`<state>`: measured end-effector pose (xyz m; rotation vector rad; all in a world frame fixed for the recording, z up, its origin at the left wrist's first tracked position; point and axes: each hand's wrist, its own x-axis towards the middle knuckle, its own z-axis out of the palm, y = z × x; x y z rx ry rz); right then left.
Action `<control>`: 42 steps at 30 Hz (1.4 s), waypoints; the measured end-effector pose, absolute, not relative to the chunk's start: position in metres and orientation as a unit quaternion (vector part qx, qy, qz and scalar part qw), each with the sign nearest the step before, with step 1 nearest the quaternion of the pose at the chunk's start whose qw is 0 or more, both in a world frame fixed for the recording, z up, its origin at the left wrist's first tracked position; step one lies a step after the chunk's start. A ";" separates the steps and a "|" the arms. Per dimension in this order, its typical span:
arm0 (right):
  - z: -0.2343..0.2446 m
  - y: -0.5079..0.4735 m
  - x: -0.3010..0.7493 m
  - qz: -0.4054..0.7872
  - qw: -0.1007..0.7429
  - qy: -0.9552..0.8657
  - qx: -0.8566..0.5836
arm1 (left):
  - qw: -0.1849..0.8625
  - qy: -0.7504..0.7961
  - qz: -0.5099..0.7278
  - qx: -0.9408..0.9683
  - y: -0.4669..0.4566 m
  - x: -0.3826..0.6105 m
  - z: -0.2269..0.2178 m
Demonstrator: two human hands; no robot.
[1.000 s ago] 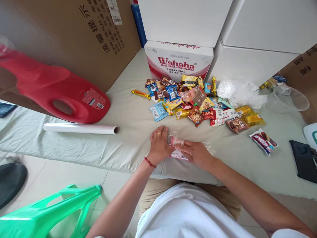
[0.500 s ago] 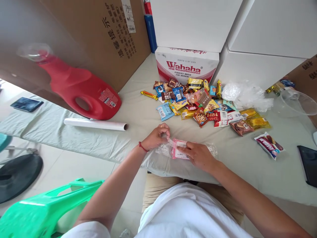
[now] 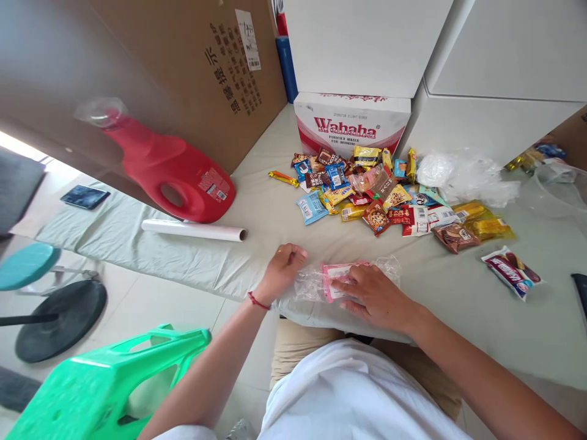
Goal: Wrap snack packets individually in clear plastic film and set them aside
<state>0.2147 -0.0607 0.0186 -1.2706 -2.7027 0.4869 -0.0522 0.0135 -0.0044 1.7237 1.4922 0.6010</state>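
Near the table's front edge lies a pink-edged packet [image 3: 336,273] with a white label, with crinkled clear plastic wrap [image 3: 309,283] sticking out at both ends. My right hand [image 3: 376,296] rests over the packet's right part, palm down with fingers spread, and covers some of it. Just left of the wrap is my left hand [image 3: 280,269], fingers curled together; anything inside them is hidden. A red bracelet [image 3: 257,300] circles the left wrist. Beyond both hands, a pile of small wrapped snacks [image 3: 348,189] spreads before the Wahaha carton [image 3: 352,125].
To the left lie a white film roll [image 3: 195,230], a large red jug [image 3: 178,171] and a phone [image 3: 85,196]. Clear plastic bags [image 3: 468,174] and a wrapped snack cake [image 3: 511,272] are at right. A green stool [image 3: 110,373] stands on the floor.
My left hand has drawn away leftward from the packet's clear wrap, which it was pinching. My right hand's fingers have spread from a grip to lying over the packet. The view has shifted left.
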 end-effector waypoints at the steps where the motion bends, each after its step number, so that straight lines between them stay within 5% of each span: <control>1: 0.020 -0.063 0.216 0.169 0.061 -0.890 -0.419 | 0.347 0.604 0.213 0.685 0.007 -0.046 -0.005; 7: 0.020 -0.067 0.218 0.210 0.064 -0.877 -0.426 | 0.255 0.600 0.074 0.755 -0.026 -0.035 0.011; 16: 0.017 -0.068 0.210 0.215 0.065 -0.872 -0.436 | 0.593 0.567 0.250 0.514 -0.029 0.007 0.023; 20: 0.024 -0.072 0.219 0.287 0.132 -0.851 -0.420 | 0.481 0.568 0.280 0.606 -0.032 0.033 0.007; 24: 0.025 -0.065 0.246 0.422 0.285 -0.713 -0.483 | 0.352 0.585 0.228 0.694 -0.037 0.039 -0.002; 28: 0.009 -0.047 0.271 0.301 0.407 -0.497 -0.705 | 0.308 0.609 0.233 0.693 -0.036 0.040 -0.009; 31: -0.002 -0.036 0.279 0.291 0.352 -0.480 -0.748 | 0.297 0.607 0.248 0.694 -0.034 0.040 -0.011; 38: 0.006 -0.047 0.285 0.406 0.060 -0.604 -0.683 | 0.264 0.686 0.182 0.653 -0.025 0.036 -0.008; 42: 0.008 -0.068 0.278 0.360 0.086 -0.669 -0.645 | 0.273 0.698 0.123 0.651 -0.025 0.038 -0.003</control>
